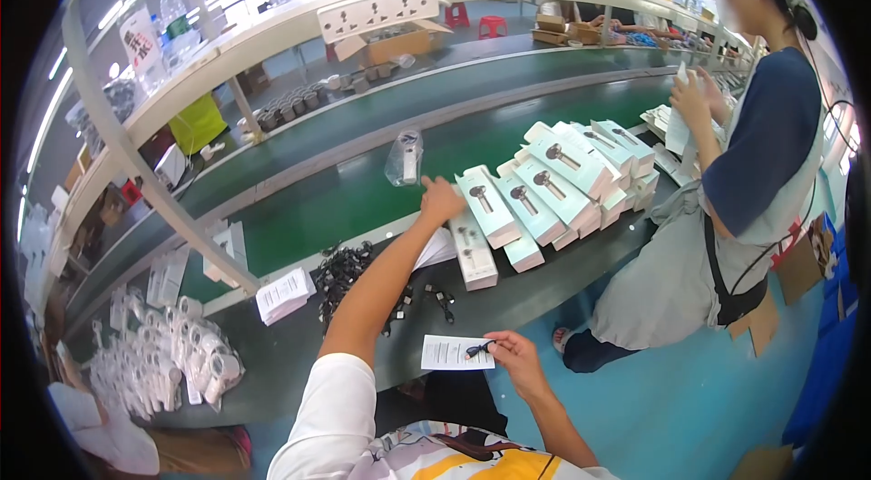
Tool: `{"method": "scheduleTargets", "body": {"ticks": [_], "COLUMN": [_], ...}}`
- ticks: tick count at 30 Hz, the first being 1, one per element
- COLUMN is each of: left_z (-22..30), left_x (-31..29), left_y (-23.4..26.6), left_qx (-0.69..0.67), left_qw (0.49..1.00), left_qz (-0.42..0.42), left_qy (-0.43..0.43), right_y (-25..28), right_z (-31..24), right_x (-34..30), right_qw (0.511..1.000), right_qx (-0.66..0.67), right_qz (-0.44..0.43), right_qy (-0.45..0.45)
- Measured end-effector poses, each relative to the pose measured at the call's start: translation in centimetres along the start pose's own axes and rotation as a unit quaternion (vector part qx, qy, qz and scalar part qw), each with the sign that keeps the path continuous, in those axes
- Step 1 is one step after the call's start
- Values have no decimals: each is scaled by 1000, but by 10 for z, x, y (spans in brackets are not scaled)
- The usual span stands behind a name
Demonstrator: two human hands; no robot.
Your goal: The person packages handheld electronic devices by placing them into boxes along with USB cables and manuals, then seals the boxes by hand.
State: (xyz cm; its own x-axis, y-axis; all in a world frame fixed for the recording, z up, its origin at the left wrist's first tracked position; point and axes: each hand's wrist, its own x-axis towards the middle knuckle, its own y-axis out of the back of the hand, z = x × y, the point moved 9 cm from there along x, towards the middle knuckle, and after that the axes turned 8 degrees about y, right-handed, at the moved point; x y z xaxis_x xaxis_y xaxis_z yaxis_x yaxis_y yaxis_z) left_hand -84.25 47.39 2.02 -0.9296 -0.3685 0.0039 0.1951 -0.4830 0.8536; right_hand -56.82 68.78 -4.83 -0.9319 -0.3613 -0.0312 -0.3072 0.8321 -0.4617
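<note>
My right hand [515,357] pinches a white printed leaflet [445,355] together with a small black cable [476,349], close to the table's front edge. My left hand [442,199] is stretched forward over the green conveyor belt, its fingers apart and nothing visible in them. Just beyond its fingertips lies a small white device in a clear plastic bag [406,159]. Beside that hand, a pile of pale blue and white boxes [544,194] spreads to the right. Under my left forearm is a heap of black cables [343,282], partly hidden, with a few loose cables [441,300] nearby.
A stack of leaflets [285,295] sits left of the cables. Bagged white devices [163,353] cover the table's left end. A slanting white post [186,226] and an overhead shelf with a power strip [379,14] frame the belt. A co-worker [762,117] stands at right, hands raised.
</note>
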Motion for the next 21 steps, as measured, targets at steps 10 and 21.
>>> {"method": "scheduleTargets", "body": {"ticks": [10,21], "left_z": [11,16], "left_x": [-52,-57], "left_y": [-1,-15], "left_qx": [83,-37], "left_qw": [996,998], "left_qz": [-30,-34], "left_qy": [-21,27], "right_y": [-7,0], "right_z": [13,15], "right_x": [11,-7], "right_qw": [1000,999], "right_qx": [5,-39], "right_qz": [-19,-4], "right_qy": [-13,-17]}}
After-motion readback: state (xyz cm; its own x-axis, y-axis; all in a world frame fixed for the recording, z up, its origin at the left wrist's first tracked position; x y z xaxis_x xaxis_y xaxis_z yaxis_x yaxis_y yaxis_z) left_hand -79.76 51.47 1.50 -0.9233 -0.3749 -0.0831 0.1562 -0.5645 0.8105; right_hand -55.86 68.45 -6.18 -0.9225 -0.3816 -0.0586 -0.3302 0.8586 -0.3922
